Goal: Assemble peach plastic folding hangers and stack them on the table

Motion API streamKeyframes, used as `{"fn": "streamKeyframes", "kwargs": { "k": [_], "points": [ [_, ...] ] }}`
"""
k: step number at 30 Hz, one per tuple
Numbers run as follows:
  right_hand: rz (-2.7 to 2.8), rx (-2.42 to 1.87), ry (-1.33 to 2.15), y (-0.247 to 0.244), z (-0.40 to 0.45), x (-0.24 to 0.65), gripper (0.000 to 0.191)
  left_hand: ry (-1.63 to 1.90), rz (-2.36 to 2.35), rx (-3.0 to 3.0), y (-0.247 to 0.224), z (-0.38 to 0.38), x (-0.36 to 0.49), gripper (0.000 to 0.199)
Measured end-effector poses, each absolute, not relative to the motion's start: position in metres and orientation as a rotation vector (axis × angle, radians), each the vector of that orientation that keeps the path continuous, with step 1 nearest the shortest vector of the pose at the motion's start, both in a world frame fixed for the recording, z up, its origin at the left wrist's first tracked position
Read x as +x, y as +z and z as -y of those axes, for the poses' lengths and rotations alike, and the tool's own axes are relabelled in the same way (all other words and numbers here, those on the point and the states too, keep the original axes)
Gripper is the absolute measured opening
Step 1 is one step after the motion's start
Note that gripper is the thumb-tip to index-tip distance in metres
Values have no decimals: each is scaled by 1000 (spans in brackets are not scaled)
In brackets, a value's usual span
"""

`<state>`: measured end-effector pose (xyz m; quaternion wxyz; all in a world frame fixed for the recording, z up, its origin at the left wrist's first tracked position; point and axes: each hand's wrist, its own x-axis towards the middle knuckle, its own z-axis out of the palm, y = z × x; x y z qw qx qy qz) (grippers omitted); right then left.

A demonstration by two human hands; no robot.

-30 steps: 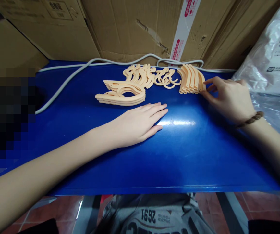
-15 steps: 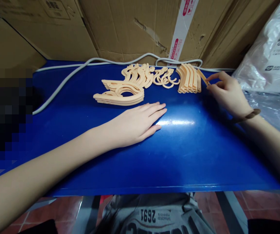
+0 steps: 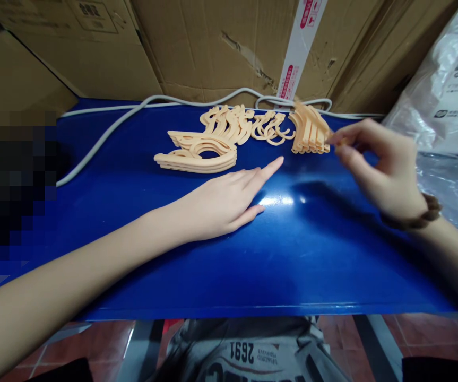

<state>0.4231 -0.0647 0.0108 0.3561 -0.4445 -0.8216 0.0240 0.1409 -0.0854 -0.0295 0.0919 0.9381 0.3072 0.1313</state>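
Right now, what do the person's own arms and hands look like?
The left hand and right hand have no gloves on, and no sleeve shows on either forearm. A thick brown band, with a twisted look, goes round the right wrist. The left wrist has no band. No rings show on the left hand; the right is blurry.

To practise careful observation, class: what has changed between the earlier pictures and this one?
The right hand took the end piece from the right of the row of curved pieces and raised it; now blurred, it slants leftward across the row. The left hand's index finger has swung away from its other fingers, towards the row. The left palm, hooks and cable stayed put.
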Motion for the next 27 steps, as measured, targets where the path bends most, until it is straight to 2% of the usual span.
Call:
{"fn": "streamKeyframes", "kwargs": {
  "k": [4, 8, 13, 18, 19, 23, 27],
  "points": [
    [2468, -894, 173, 14, 101, 397, 9, 498, -865, 2709, -28, 85, 141, 71],
    [2646, -622, 270, 6, 112, 385, 9, 515, -886, 2639, -28, 85, 141, 60],
    [2751, -524, 310, -5, 111, 382, 14, 714, -964, 2392, -24, 88, 144, 47],
    [2727, -572, 315, -3, 112, 382, 19, 799, -944, 2061, -17, 91, 146, 32],
    [2725, -599, 257, -1, 111, 382, 18, 803, -942, 2026, -16, 91, 146, 29],
    [2737, -766, -14, 4, 100, 391, 36, 787, -973, 2045, -19, 90, 147, 14],
    [2766, -977, -83, 10, 80, 402, 33, 742, -943, 2108, -22, 88, 147, 4]
  ]
}}
